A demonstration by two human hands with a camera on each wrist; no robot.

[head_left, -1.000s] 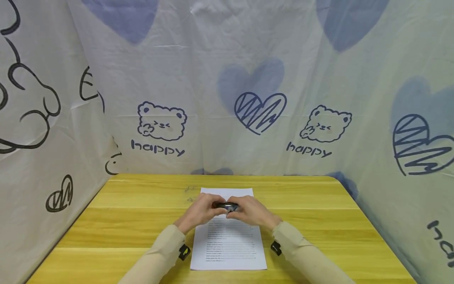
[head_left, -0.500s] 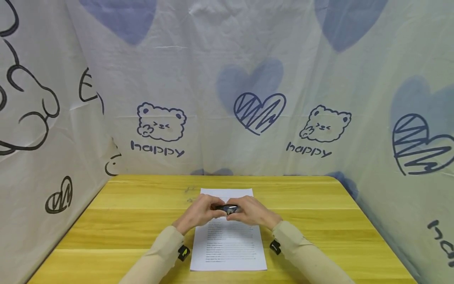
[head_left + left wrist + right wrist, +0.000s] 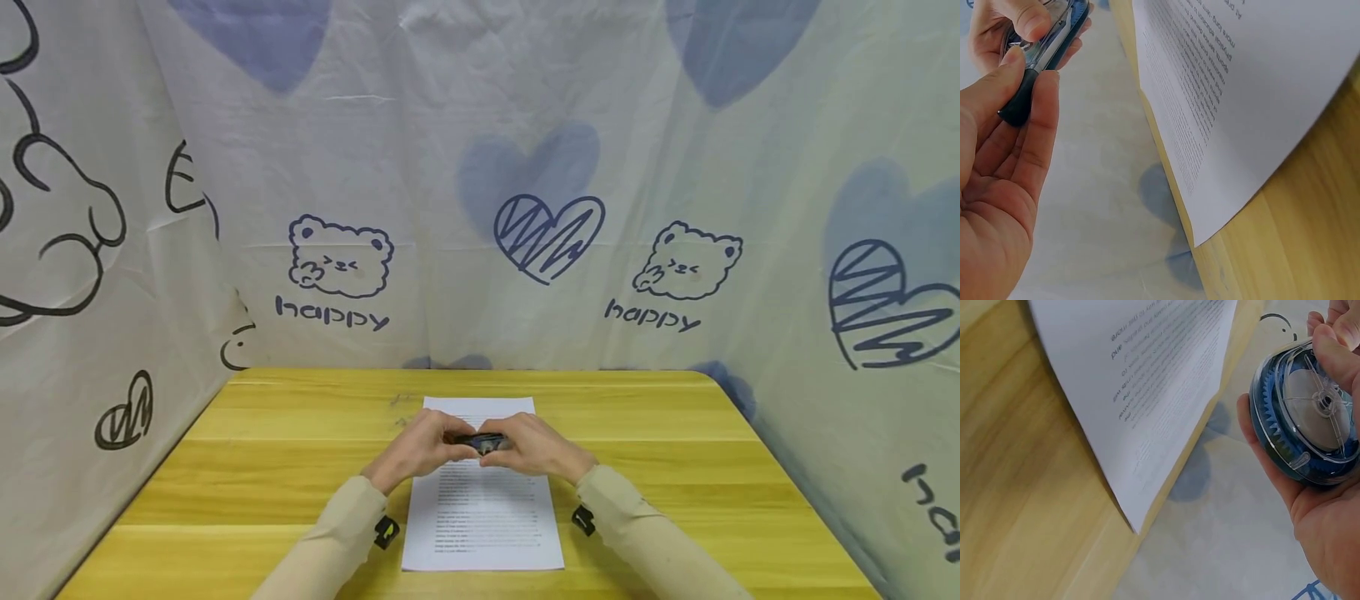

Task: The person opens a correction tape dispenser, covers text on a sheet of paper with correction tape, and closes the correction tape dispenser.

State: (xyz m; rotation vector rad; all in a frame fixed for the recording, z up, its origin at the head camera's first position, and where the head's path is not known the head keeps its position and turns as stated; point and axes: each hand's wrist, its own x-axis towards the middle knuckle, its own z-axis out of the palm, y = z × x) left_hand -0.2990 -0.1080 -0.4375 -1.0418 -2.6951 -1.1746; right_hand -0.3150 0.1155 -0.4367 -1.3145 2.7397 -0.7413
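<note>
A correction tape dispenser [image 3: 486,442] is held between both hands above the printed paper [image 3: 483,525]. Its clear case [image 3: 1297,419] shows blue toothed wheels and a pale tape spool in the right wrist view. My right hand [image 3: 536,446] grips this round body, thumb on one face and fingers behind. In the left wrist view, the narrow end carries a dark cap [image 3: 1018,103]. My left hand [image 3: 420,446] pinches that cap between thumb and fingers. From the head, the fingers hide both ends of the dispenser.
The paper lies lengthwise on a yellow wood-grain table [image 3: 262,483], its near edge close to the front. A white cloth [image 3: 450,333] with hearts and bears hangs behind the table and at both sides. Each wrist wears a small dark device.
The dispenser has tipped a little and sits slightly lower in the head view, its bright glint now faded. Both hands keep their grip and have hardly moved.
</note>
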